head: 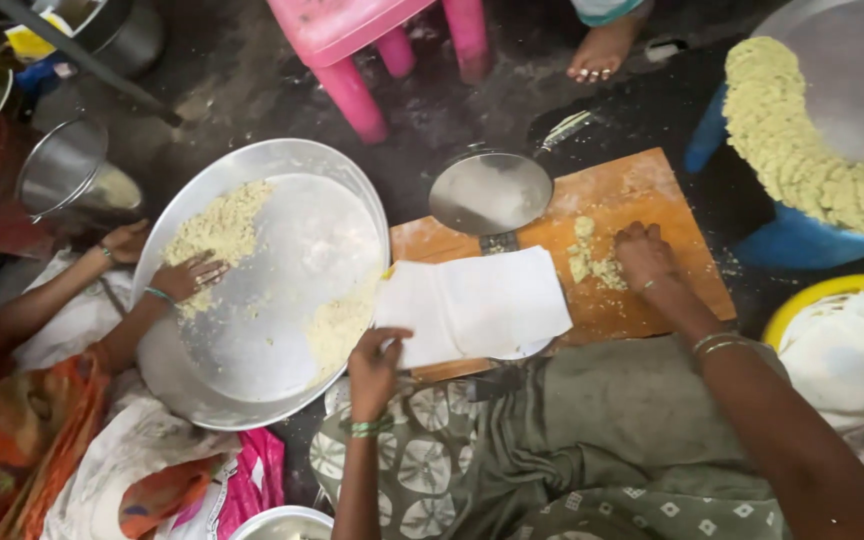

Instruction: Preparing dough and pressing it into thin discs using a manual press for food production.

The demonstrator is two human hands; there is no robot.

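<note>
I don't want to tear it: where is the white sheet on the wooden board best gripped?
Grip the white sheet at its near-left corner, coming from the person's side, probably. That edge overhangs the wooden board, so fingers can slip beneath; the left hand already pinches there.

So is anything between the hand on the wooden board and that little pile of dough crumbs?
No. The right hand rests on the wooden board right beside the dough crumbs, touching them, with nothing between. The white cloth, held by the left hand, lies off to the side.
</note>
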